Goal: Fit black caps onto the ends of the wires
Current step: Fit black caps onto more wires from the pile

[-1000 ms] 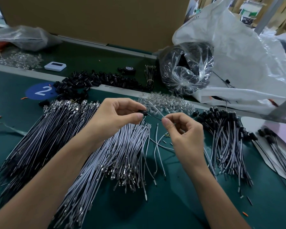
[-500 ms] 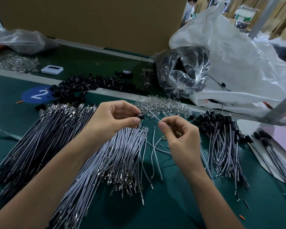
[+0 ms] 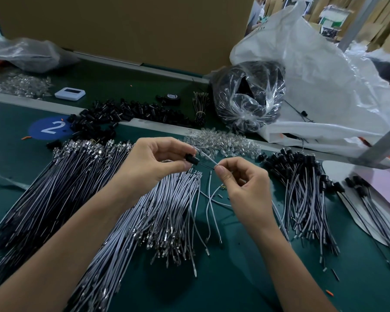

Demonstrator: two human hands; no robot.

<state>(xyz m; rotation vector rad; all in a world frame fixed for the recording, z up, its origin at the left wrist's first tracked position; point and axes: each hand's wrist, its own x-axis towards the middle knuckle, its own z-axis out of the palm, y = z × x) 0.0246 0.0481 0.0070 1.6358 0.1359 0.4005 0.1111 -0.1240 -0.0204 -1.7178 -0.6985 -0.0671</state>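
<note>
The left grip, a bare hand, pinches a small black plastic cap between thumb and first finger. The right grip, the other bare hand, pinches a thin grey wire near its end. The wire tip is just beside the cap, up in the air over the dark green desk. I cannot tell if the tip is inside the cap.

Under both hands lies a big pile of grey wires with shiny metal ends. To the left of it lies a darker pile of wires. To the right lies a bunch of grey wires with black caps on their far ends.

Further back is a heap of loose black caps, near a round blue sticker with a white 2. A heap of tiny clear plastic bits sits just behind the hands. Behind that are a clear bag full of black parts and a big white plastic sack. A small white flat box lies at the back left.
</note>
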